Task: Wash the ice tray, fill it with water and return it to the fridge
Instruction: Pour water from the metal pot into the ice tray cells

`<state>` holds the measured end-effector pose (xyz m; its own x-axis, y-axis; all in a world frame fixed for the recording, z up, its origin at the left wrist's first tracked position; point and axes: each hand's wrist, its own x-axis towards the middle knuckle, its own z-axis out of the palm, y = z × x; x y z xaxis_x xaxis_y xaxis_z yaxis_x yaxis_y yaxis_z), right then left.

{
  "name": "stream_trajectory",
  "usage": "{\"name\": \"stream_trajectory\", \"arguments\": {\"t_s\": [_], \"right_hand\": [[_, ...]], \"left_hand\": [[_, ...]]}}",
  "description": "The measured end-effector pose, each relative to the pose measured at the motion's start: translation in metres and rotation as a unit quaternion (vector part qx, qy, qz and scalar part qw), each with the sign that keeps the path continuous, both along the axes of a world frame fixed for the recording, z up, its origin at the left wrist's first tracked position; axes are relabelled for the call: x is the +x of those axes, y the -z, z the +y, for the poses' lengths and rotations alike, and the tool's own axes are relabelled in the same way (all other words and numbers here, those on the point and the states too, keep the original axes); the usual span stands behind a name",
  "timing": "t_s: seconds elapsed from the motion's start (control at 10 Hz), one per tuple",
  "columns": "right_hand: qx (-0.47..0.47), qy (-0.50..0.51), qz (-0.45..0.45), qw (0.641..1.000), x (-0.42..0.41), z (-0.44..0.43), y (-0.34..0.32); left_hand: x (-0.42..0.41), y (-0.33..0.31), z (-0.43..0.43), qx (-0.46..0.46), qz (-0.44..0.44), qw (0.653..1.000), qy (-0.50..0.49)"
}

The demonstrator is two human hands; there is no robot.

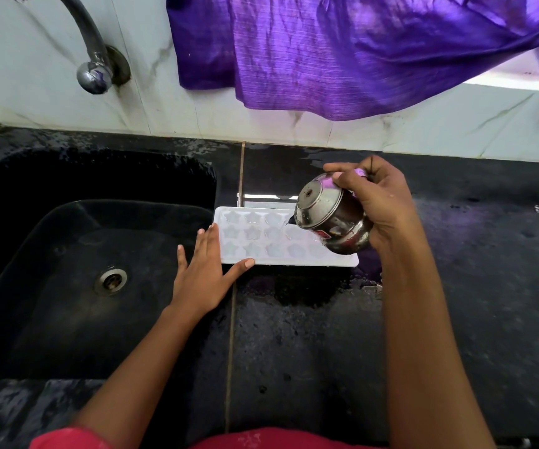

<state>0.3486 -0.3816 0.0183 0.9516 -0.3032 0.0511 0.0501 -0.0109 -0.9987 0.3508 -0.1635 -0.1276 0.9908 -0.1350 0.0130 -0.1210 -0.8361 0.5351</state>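
Ice tray (261, 241), one, steadied by flat left hand (205, 270); right hand's (378, 202) grip grasps one tilted steel pot (329, 215).

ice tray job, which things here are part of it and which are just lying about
In use:
- ice tray, flat on the counter
- steel pot, tipped over the tray by the right hand
- left hand, steadying the tray's end

Not in use:
- sink
- tap, no water running
- purple cloth
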Motion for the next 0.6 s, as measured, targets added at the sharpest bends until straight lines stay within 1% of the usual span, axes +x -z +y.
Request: {"name": "stream_trajectory", "arguments": {"t_s": [0.4,0.6], "right_hand": [[-0.005,0.001,0.004,1.000,0.0011,-0.0005,0.0012],[0.025,-0.002,0.011,1.000,0.0028,0.0001,0.0066]], "left_hand": [[-0.0004,-0.0012,-0.0006,-0.001,0.003,1.000,-0.001],[-0.0004,-0.0018,-0.0008,0.000,0.007,1.000,0.001]]}}
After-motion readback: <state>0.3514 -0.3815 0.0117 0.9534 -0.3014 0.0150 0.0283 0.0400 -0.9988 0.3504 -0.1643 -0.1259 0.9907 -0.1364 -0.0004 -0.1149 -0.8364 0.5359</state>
